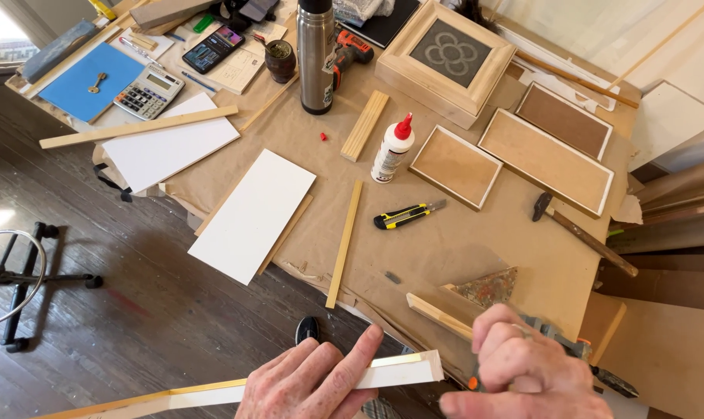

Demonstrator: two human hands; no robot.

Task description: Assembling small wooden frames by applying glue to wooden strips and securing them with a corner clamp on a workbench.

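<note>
Cluttered bench under brown paper, both hands low at the near edge.

Around: glue bottle (392,147), yellow knife (408,215), hammer (586,234), white board (252,214), thin strip (344,244), three framed panels, steel flask (315,54), calculator (148,91). Nothing between hands and work. Left hand (313,380) pressed flat, fingers spread, onto white moulding (390,375) jutting past the bench edge, mitred end just beside the right hand (522,372), curled tight round an orange-and-grey tool (577,349), mostly hidden, kind unclear.
</note>
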